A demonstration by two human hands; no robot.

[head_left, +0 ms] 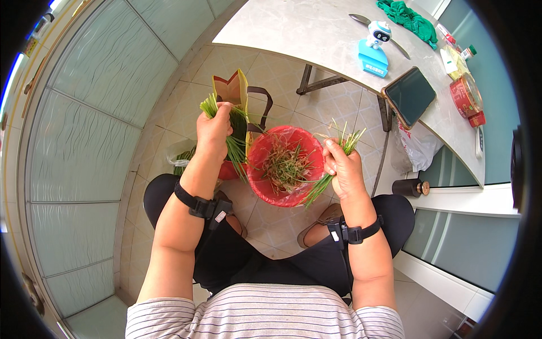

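My left hand [212,131] is closed round a bunch of long green chives [209,106]; its cut-looking ends stick up above my fist and its leaves hang below. To the right, my right hand [345,169] pinches a smaller bunch of chives [320,188], with pale, dry strands showing at its upper end. Between my hands stands a red bin [252,176] lined with a clear bag. Inside lie dry brown and green trimmings [287,166]. Behind my left hand is a yellow paper bag [232,89] with dark handles, and more greens beside it.
A grey table [293,28] at the far right holds a phone [411,97], a blue-and-white robot figure [375,50], a knife [359,19] and a green cloth [411,21]. Frosted glass panels [79,147] line the left. A black cylinder [406,188] lies near my right knee.
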